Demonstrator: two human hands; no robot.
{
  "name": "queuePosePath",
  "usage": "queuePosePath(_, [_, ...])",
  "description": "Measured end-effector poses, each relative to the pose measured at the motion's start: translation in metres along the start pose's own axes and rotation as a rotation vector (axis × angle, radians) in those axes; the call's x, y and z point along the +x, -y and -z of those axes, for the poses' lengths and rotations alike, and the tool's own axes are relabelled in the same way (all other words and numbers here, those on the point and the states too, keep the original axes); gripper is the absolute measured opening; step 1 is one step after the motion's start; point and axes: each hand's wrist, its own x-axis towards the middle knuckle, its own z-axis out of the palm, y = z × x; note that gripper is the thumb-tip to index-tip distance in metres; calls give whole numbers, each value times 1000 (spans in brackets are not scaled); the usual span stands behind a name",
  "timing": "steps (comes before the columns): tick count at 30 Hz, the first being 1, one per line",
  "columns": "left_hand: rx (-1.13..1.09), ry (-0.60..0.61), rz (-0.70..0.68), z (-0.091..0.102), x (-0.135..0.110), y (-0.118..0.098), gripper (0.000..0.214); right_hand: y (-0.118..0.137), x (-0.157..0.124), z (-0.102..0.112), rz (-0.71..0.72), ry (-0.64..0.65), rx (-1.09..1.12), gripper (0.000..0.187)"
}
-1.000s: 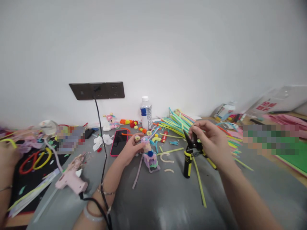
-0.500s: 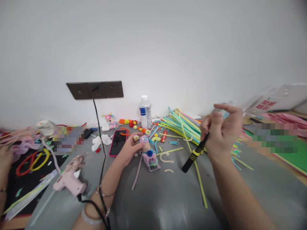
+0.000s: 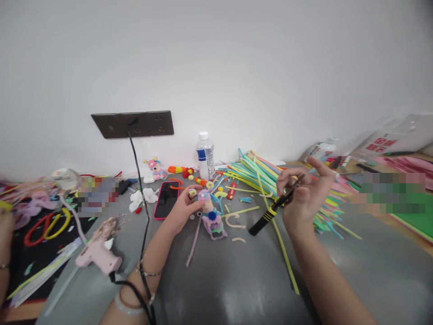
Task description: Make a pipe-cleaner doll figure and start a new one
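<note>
My left hand (image 3: 184, 208) grips a small pastel pipe-cleaner figure (image 3: 211, 219) that stands on the grey table (image 3: 237, 280), with a lilac stem trailing from it. My right hand (image 3: 304, 192) is raised above the table, palm turned up. It holds black cutters with yellow-striped handles (image 3: 270, 212), which point down and to the left. A long yellow-green pipe cleaner (image 3: 282, 250) lies beneath them.
A heap of coloured pipe cleaners (image 3: 260, 176) lies behind my right hand. A pink-cased phone (image 3: 167, 200), a water bottle (image 3: 205, 155), a pink glue gun (image 3: 98, 253) with a black cord, and a wall socket strip (image 3: 133, 124) are near. Another person's arm shows at far left.
My right hand lifted the cutters off the table, closed their handles and turned palm up, drifting right. My left hand stayed on the figure.
</note>
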Motion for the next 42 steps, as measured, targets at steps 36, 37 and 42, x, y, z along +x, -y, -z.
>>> queuePosePath(36, [-231,-215,54,-5,5,-2,65,-24,-38,-6,-32,909,-806,86])
queuePosePath(37, [-225,-208,55,-5,5,-1,65,-22,-39,-6,-31,910,-807,87])
queuePosePath(42, [-191,-196,55,-5,5,2,61,-18,-42,-7,6,930,-805,90])
